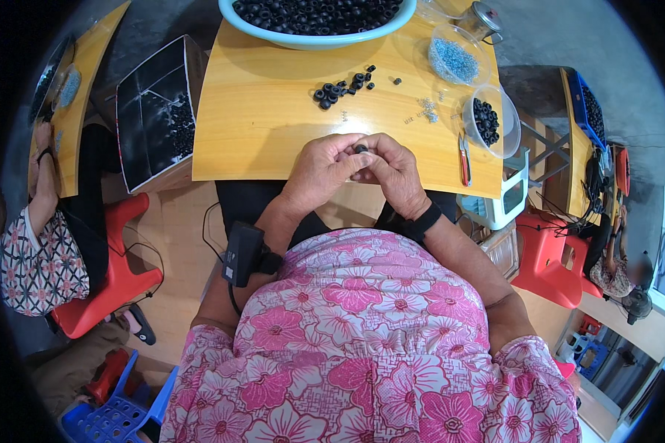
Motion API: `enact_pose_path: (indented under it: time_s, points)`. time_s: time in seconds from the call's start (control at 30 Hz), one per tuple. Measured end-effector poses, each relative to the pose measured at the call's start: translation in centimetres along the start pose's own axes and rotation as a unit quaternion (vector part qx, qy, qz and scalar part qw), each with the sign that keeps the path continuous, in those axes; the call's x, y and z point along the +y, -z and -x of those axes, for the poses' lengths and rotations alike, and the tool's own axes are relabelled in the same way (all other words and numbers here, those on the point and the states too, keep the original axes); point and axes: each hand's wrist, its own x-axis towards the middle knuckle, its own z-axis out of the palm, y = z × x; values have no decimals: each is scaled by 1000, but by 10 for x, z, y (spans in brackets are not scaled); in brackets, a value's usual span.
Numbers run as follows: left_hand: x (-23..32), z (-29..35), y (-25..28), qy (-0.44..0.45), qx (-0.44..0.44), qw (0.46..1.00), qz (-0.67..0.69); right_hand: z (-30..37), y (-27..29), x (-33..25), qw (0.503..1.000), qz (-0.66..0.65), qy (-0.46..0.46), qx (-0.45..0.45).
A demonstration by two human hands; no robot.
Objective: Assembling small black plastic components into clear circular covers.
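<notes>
At the near edge of the wooden table [262,103], my left hand [321,168] and my right hand [395,171] meet, fingers pinched together around a small black ring-shaped part [360,148]. Both hands close on it, and the fingertips partly hide it. Just beyond them lies a loose group of black ring-shaped parts [332,93]. Small metal springs [428,111] are scattered to the right of that group, with one lone spring [344,116] nearer my hands.
A light-blue basin [318,43] of black parts stands at the far edge. On the right are a bowl of bluish springs [454,60], a clear tub of black parts [486,122], red-handled pliers [465,160] and a metal mug [482,20]. A black-lined box [155,111] stands left.
</notes>
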Motion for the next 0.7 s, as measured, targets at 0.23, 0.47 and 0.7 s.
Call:
enact_pose_path:
  time_s: [0.23, 0.47, 0.7]
  points:
    - [0, -3, 2, 31, -30, 999, 17, -7, 7, -6, 999, -25, 1, -24]
    - [-3, -2, 6, 23, -3, 998, -56, 1, 15, -20, 998, -64, -2, -24]
    - [-3, -4, 7, 31, 12, 999, -24, 14, 49, -54, 955, 192, 145, 171]
